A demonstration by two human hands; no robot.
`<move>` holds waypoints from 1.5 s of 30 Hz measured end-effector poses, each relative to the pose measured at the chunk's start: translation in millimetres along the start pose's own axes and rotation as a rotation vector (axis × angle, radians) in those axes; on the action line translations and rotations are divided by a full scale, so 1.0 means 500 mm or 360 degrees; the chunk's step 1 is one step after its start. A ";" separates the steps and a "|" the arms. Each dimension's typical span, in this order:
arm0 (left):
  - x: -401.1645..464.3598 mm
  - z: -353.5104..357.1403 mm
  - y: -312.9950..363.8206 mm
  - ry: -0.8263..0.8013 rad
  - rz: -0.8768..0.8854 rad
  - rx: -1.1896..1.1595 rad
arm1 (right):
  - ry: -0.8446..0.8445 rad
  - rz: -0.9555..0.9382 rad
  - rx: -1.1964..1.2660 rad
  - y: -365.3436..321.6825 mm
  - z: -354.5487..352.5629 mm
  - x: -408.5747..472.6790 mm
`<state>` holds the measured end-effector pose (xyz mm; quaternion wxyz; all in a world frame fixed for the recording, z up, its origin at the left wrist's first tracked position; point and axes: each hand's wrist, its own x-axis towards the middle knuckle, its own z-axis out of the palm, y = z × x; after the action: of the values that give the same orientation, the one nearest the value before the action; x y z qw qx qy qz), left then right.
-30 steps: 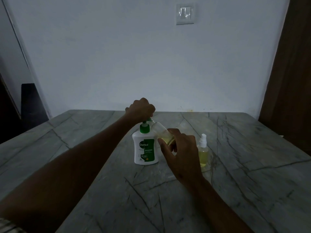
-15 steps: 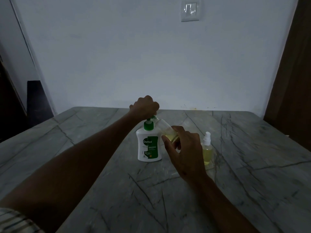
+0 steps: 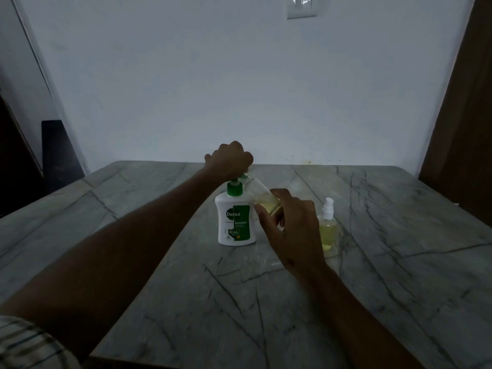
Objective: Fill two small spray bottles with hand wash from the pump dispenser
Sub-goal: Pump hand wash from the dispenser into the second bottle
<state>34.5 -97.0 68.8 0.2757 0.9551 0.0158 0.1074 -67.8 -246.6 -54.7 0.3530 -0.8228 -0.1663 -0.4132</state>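
Little has shifted over the last second: the left hand (image 3: 230,158) still presses the white-and-green plastic pump dispenser (image 3: 235,222) mid-tabletop (image 3: 399,262), the right hand (image 3: 288,225) still grips the tilted clear spray bottle (image 3: 262,197), partly yellow, so filling likely continues.

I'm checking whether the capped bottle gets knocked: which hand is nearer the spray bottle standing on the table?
Right. The right hand holds the tilted bottle just left of the standing spray bottle; the left hand is farther, atop the dispenser.
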 end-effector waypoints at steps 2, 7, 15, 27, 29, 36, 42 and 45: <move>-0.001 0.007 -0.005 -0.0018 0.0001 -0.0002 | -0.0005 -0.0004 -0.0012 0.000 -0.002 -0.004; -0.007 0.002 -0.001 -0.0012 0.0028 0.0017 | -0.0046 0.0000 -0.0018 0.004 0.002 -0.003; 0.001 0.005 -0.001 -0.0002 0.0042 0.0014 | -0.0049 -0.0020 -0.0049 0.009 0.006 -0.002; 0.003 0.002 -0.003 -0.0005 0.0055 0.0000 | -0.0025 -0.0029 -0.0019 0.003 0.003 -0.001; -0.002 0.007 -0.004 0.0005 0.0059 0.0025 | -0.0031 -0.0024 -0.0019 0.004 0.002 -0.005; 0.000 -0.007 0.000 0.0035 0.0057 0.0055 | 0.0021 -0.0029 -0.0008 -0.002 0.000 -0.003; -0.003 0.007 -0.003 0.0005 0.0079 0.0047 | -0.0006 -0.0028 -0.0020 0.005 0.004 -0.008; -0.006 0.003 -0.002 0.0041 0.0057 0.0040 | -0.0003 0.0001 -0.0004 0.001 0.002 -0.006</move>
<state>32.0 -97.1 66.2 0.2614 0.9572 0.0035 0.1243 -68.9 -246.4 -57.7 0.3519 -0.8237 -0.1659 -0.4124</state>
